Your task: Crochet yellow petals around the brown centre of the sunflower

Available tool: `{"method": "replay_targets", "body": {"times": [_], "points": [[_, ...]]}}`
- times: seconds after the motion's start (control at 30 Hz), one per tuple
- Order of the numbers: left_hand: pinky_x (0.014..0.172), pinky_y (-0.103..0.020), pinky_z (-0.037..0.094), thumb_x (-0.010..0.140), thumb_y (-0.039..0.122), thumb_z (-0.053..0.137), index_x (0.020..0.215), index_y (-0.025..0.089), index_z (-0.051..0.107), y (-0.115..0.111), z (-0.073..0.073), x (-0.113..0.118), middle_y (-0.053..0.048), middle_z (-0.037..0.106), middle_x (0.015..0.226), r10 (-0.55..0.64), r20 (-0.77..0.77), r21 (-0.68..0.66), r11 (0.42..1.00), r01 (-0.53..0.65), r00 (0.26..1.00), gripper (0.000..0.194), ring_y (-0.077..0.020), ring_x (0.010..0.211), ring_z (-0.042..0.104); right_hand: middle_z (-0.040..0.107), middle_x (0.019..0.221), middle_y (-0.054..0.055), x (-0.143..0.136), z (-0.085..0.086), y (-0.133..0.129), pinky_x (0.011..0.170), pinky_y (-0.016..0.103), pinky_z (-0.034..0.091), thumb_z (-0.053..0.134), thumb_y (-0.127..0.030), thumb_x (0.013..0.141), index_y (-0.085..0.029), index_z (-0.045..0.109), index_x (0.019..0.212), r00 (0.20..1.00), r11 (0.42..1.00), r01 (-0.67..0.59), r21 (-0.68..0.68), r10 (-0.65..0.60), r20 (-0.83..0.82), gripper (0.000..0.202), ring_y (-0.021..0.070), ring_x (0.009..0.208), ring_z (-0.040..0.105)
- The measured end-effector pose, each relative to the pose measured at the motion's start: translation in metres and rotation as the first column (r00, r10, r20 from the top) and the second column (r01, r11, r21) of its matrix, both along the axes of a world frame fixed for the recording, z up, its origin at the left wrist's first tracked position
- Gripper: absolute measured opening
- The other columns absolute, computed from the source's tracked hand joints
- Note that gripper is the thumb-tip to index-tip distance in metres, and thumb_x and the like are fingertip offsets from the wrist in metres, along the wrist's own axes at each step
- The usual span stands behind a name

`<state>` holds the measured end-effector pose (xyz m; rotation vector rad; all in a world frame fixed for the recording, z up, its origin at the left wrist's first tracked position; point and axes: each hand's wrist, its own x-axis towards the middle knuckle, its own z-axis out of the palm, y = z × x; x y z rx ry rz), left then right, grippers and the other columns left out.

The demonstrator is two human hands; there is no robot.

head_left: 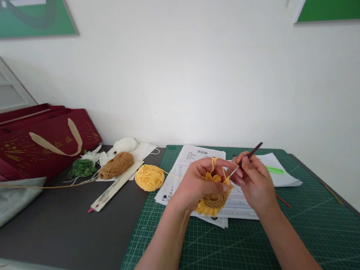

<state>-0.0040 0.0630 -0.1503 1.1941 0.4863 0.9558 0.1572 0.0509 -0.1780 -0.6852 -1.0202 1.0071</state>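
Observation:
My left hand [199,181] pinches a round crocheted flower [213,202] with yellow petals and a brown centre. Yellow yarn loops over a raised finger of this hand and runs left to a yellow yarn ball [149,177]. A crochet hook [251,153] with a dark handle is held in my right hand [255,179], and its metal tip meets the yarn at the flower's upper right edge. Both hands are above printed sheets [236,203] on a green cutting mat [239,241].
On the dark table [81,227] at left are brown yarn [116,165], green yarn [82,168], white yarn [125,145] and a ruler [117,186]. Red paper bags [42,140] stand behind. Right of my hands lie white papers [272,160] and a thin red stick [283,200].

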Motion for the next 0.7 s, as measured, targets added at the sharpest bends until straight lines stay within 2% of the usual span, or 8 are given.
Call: {"method": "replay_targets", "body": {"times": [0.17,0.27,0.37,0.47,0.6,0.7], "points": [[0.072,-0.030,0.045,0.065,0.008,0.081,0.089,0.019,0.084,0.002,-0.006,0.007,-0.001,0.068,0.078,0.153,-0.055,0.056,0.987,-0.150,0.987,0.027,-0.0162,0.076,0.061,0.050,0.058,-0.005,-0.005,-0.006,0.005,0.045,0.022,0.032,0.068,-0.041,0.093,-0.020,0.056,0.073,0.997,0.992,-0.021,-0.122,0.029,0.071,0.031,0.0070,0.046,0.036],[0.065,-0.028,0.041,0.065,0.008,0.082,0.099,0.020,0.082,0.005,-0.010,0.007,0.004,0.061,0.071,0.231,-0.065,0.061,0.972,-0.227,0.971,0.036,-0.0131,0.067,0.056,0.056,0.064,-0.003,-0.006,-0.009,0.007,0.050,0.022,0.039,0.068,-0.041,0.093,-0.021,0.057,0.076,0.990,0.995,0.011,-0.097,0.003,0.139,0.029,0.0086,0.051,0.043],[0.059,-0.026,0.038,0.065,0.008,0.084,0.114,0.020,0.078,0.007,-0.010,0.006,0.007,0.058,0.068,0.267,-0.058,0.052,0.963,-0.264,0.962,0.051,-0.0107,0.061,0.051,0.062,0.074,-0.001,-0.005,-0.009,0.009,0.061,0.024,0.048,0.075,-0.038,0.089,-0.022,0.063,0.079,0.970,0.998,0.059,-0.004,-0.057,0.236,0.023,0.0117,0.065,0.055],[0.058,-0.025,0.037,0.063,0.012,0.088,0.120,0.018,0.076,0.008,-0.009,0.005,0.007,0.058,0.065,0.268,-0.033,0.023,0.963,-0.268,0.963,0.058,-0.0099,0.059,0.049,0.066,0.083,0.001,-0.007,-0.012,0.011,0.073,0.029,0.054,0.078,-0.036,0.086,-0.023,0.068,0.082,0.936,0.984,0.115,0.135,-0.153,0.316,0.018,0.0157,0.079,0.063],[0.065,-0.026,0.044,0.060,0.015,0.093,0.121,0.019,0.076,0.008,-0.008,0.004,0.005,0.064,0.069,0.258,0.022,-0.049,0.965,-0.257,0.966,0.063,-0.0117,0.066,0.057,0.069,0.087,0.002,-0.009,-0.019,0.010,0.079,0.035,0.055,0.073,-0.028,0.091,-0.026,0.069,0.087,0.871,0.920,0.229,0.318,-0.339,0.355,0.005,0.0189,0.087,0.066],[0.070,-0.026,0.046,0.060,0.015,0.093,0.119,0.018,0.078,0.004,-0.009,0.009,0.001,0.069,0.074,0.276,0.061,-0.113,0.957,-0.268,0.959,0.060,-0.0128,0.070,0.061,0.072,0.089,0.003,-0.005,-0.026,0.008,0.083,0.040,0.054,0.074,-0.020,0.089,-0.028,0.074,0.089,0.806,0.859,0.292,0.421,-0.458,0.376,0.008,0.0210,0.089,0.067]]}}
